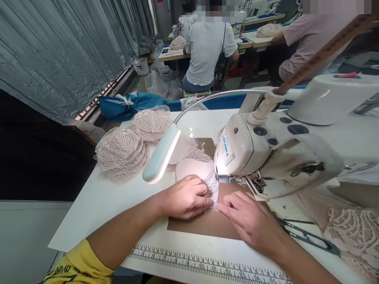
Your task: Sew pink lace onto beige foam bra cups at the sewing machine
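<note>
A pale pink padded bra cup with lace lies under the head of a white sewing machine. My left hand is closed on the cup's lace edge, its thumb and fingertips pressed together near the narrow end. From the other side my right hand meets the same lace end with its fingertips, the fingers bent together; its grip is partly hidden. Beneath both hands is a brown plate on the white table. The machine's head hides the far edge of the cup.
Stacked lace pieces sit at the left. A lamp on a bendable neck hangs over the table. A printed ruler runs along the front edge. At right lie dark scissors-like handles and more lace. Two people sit working beyond.
</note>
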### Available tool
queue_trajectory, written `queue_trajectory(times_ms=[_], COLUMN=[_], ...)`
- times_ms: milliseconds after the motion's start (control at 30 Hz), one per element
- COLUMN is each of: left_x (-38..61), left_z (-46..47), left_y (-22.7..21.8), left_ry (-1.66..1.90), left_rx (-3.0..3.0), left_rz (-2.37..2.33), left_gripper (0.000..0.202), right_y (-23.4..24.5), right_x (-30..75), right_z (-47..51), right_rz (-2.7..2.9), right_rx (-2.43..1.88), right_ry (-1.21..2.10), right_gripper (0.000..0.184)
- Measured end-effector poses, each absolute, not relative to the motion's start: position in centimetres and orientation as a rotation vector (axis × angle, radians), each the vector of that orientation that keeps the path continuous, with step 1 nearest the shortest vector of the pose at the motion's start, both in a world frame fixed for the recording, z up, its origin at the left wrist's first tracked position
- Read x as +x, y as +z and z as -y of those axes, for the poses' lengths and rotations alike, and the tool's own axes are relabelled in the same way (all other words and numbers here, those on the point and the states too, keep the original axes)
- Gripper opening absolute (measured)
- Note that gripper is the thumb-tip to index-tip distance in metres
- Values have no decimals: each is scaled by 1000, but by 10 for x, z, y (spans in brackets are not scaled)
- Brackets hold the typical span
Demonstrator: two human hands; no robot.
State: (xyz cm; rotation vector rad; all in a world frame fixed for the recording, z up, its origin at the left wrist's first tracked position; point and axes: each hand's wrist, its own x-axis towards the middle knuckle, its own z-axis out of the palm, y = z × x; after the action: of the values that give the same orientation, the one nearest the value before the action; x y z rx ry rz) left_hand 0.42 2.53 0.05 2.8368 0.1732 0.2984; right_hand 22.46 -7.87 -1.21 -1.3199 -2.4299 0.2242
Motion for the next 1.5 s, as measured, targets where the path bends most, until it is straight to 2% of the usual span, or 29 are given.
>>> queue_trajectory(times_ms=[800, 1067, 1500], left_x=[4, 18, 22], left_z=[-22, -22, -25], left_y=[0, -1, -3], left_ry=[294, 315, 228], left_rx=[2782, 2868, 2993], left_rz=[-111, -496, -512], left_gripper=[24, 32, 34], right_y=[-25, -20, -15], right_x=[222, 219, 217], right_z=[82, 82, 79], right_rz=[2379, 2345, 2343], right_rx=[-1297, -1279, -1341], right_ry=[264, 310, 215], right_gripper=[37, 28, 29])
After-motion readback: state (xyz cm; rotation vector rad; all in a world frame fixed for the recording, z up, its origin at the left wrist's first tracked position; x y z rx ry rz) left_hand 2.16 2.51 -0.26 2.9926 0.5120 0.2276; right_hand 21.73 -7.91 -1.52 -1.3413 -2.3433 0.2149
